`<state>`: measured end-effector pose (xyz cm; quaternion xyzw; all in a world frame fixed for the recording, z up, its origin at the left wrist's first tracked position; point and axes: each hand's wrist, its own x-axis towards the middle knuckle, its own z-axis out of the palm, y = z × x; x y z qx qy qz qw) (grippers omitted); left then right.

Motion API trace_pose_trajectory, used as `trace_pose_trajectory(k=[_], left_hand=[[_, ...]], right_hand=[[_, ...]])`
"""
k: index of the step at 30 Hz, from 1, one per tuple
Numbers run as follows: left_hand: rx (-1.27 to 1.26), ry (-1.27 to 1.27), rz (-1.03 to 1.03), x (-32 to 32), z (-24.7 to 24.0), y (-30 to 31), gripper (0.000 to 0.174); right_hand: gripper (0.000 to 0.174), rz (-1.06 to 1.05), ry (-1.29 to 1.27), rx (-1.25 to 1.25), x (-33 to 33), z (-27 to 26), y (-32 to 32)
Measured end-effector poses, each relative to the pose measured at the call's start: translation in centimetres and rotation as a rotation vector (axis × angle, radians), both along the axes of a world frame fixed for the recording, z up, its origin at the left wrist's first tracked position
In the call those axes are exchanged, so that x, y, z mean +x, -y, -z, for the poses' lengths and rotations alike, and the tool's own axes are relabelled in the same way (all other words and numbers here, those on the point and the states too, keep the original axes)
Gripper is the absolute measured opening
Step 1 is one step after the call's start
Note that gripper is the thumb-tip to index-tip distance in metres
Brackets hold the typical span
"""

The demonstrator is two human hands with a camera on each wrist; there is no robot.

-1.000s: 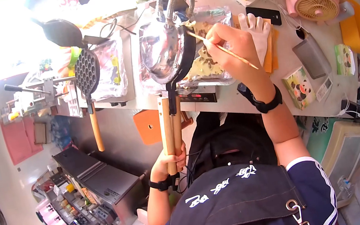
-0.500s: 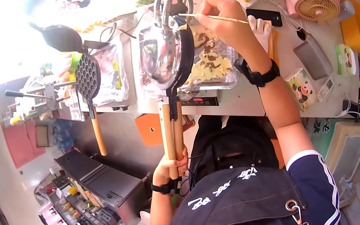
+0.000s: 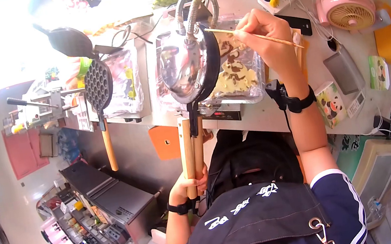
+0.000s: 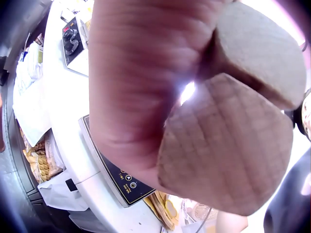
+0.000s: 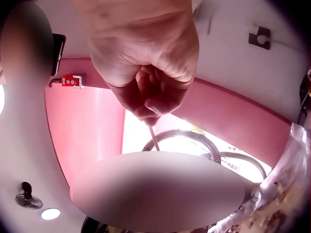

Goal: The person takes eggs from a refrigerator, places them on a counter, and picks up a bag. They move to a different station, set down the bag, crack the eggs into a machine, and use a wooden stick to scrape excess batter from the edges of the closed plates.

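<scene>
In the head view my left hand (image 3: 189, 186) grips the pair of wooden handles (image 3: 192, 148) of a round, silver-lidded hinged iron (image 3: 181, 70). The left wrist view shows fingers curled around both handles, whose blunt ends (image 4: 228, 145) face the camera. My right hand (image 3: 269, 39) pinches a thin wooden stick (image 3: 222, 31), its tip right at the iron's dark rim near the hinge. From the right wrist view, the stick (image 5: 154, 138) points down toward a shape hidden by blur. Beside the iron lies a plastic-lined tray (image 3: 261, 88) holding pale yellow and brown pieces.
Metal-sheathed hoses (image 3: 212, 4) rise behind the iron. To the left stands an open honeycomb-patterned iron (image 3: 98, 86). A pink fan (image 3: 347, 5), dark phone (image 3: 300, 24), grey box (image 3: 343, 70) and panda-print packet (image 3: 330, 105) sit along the right of the table.
My right hand moved the stick tip up along the rim toward the hoses, then back down, with the hand now farther right. The left hand keeps its grip on the handles.
</scene>
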<state>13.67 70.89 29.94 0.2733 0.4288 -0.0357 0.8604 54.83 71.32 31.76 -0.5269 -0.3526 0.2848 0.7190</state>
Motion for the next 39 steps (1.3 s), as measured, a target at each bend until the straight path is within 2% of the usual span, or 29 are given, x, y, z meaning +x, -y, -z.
trace_pose_trajectory(k=[6, 8, 11, 12, 14, 16, 19, 23, 28, 31, 32, 34, 36, 39], left_hand=[[-0.080, 0.018, -0.060, 0.4, -0.2, -0.2, 0.038], [-0.134, 0.038, -0.081, 0.3, -0.2, -0.2, 0.036], [-0.152, 0.061, -0.065, 0.0, 0.0, -0.4, 0.036], [-0.149, 0.063, -0.054, -0.2, 0.2, -0.7, 0.036], [-0.180, 0.099, -0.018, -0.7, 0.6, -0.8, 0.039], [-0.183, 0.088, -0.028, -0.6, 0.4, -0.8, 0.038], [-0.213, 0.111, -0.035, -0.7, 0.4, -1.0, 0.037], [-0.201, 0.103, -0.033, -0.6, 0.4, -1.0, 0.037], [-0.214, 0.110, -0.028, -0.7, 0.6, -1.0, 0.038], [-0.220, 0.097, -0.035, -0.7, 0.4, -1.0, 0.038], [-0.219, 0.100, -0.036, -0.6, 0.4, -1.0, 0.038], [-0.250, 0.093, -0.063, -0.7, 0.3, -0.8, 0.039], [-0.241, 0.095, -0.058, -0.6, 0.3, -0.8, 0.039], [-0.227, 0.099, -0.051, -0.7, 0.4, -0.9, 0.039]], right_hand=[[0.015, -0.045, 0.046, -0.019, 0.6, 0.6, -2.0], [0.015, -0.085, 0.307, -0.111, 1.2, 0.7, -4.1], [0.022, -0.023, 0.438, -0.051, 2.1, 0.7, -6.7], [0.022, -0.011, 0.440, -0.049, 2.3, 0.1, -6.3], [0.025, 0.067, 0.383, -0.203, 2.3, -1.7, -4.6], [0.022, 0.058, 0.296, -0.215, 2.8, -1.2, -3.5], [0.016, -0.091, -0.072, -0.012, 3.1, -0.2, -3.0], [0.029, -0.063, 0.033, 0.091, 3.3, -0.5, -2.7], [0.019, 0.135, 0.000, 0.198, 2.4, -2.0, -2.6], [0.010, 0.081, 0.268, 0.028, 2.2, -1.0, -4.0], [0.010, 0.079, 0.270, 0.029, 1.9, -0.3, -5.1], [0.008, 0.149, 0.562, 0.131, 1.0, 0.9, -7.3], [0.008, 0.208, 0.539, 0.164, 1.1, 0.8, -7.6], [0.009, 0.163, 0.340, 0.056, 2.1, -1.3, -5.8]])
